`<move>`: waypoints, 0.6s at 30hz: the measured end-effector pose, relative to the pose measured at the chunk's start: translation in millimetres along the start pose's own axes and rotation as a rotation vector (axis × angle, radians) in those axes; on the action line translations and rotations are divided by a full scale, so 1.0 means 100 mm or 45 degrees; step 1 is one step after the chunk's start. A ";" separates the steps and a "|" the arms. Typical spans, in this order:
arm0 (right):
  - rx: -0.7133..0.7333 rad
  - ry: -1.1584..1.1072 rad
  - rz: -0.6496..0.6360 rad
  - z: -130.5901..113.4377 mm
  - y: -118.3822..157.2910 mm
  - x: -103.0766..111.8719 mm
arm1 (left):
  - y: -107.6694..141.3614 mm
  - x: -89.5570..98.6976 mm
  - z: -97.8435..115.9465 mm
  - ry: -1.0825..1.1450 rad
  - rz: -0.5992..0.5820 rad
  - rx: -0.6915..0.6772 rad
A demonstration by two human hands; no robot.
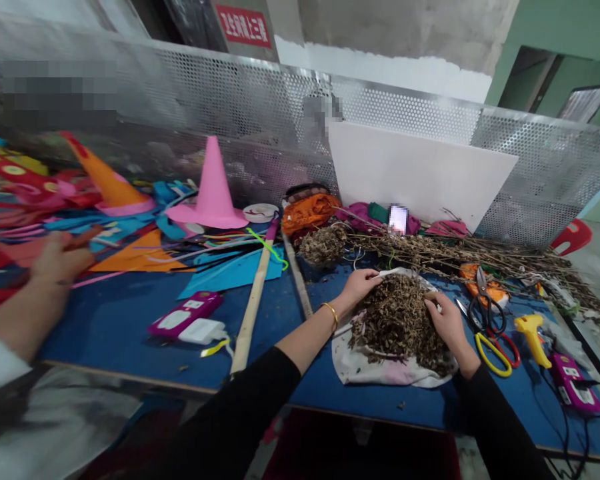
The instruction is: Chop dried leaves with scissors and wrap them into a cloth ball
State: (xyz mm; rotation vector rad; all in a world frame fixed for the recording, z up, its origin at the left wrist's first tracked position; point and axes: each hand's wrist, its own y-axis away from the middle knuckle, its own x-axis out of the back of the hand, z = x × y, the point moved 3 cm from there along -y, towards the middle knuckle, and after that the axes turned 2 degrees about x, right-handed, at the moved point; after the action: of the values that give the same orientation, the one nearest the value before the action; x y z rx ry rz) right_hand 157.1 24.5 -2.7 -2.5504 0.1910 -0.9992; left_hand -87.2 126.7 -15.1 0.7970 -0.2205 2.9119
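Observation:
A white cloth (347,363) with a pinkish stain lies on the blue table, with a heap of dried brown plant bits (397,320) over its middle. My left hand (360,288), with a gold bangle at the wrist, pinches the cloth's far left edge. On the opposite side, my right hand (447,327) has its thumb and fingers closed at the cloth's far right edge, against the plant bits. Just right of that hand lie dark-handled scissors (486,307) and scissors with yellow and red handles (495,357).
Dried stalks (430,250) and a dried clump (324,245) lie behind the cloth. A yellow glue gun (533,337) and purple power strip (575,383) are at right. Leftward are a wooden stick (255,300), another power strip (185,313), a pink cone hat (213,187) and another person's blurred hand (60,263).

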 end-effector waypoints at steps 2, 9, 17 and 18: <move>0.022 0.001 -0.002 -0.02 0.01 -0.01 | 0.03 -0.01 0.06 -0.007 0.016 -0.051; 0.060 0.046 -0.044 0.03 0.02 -0.05 | 0.15 -0.04 0.25 -0.067 0.092 -0.222; 0.067 0.050 0.081 0.08 0.08 0.03 | 0.34 0.26 0.25 -0.238 0.225 -0.255; 0.071 0.046 0.084 0.08 0.09 0.02 | 0.35 0.37 0.23 -0.258 0.296 -0.238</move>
State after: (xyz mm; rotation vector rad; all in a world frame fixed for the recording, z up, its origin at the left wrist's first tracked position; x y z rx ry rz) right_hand 164.7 18.3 -10.5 -2.4605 0.2525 -1.0119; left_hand -112.6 90.6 19.6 1.0996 -0.6337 2.9563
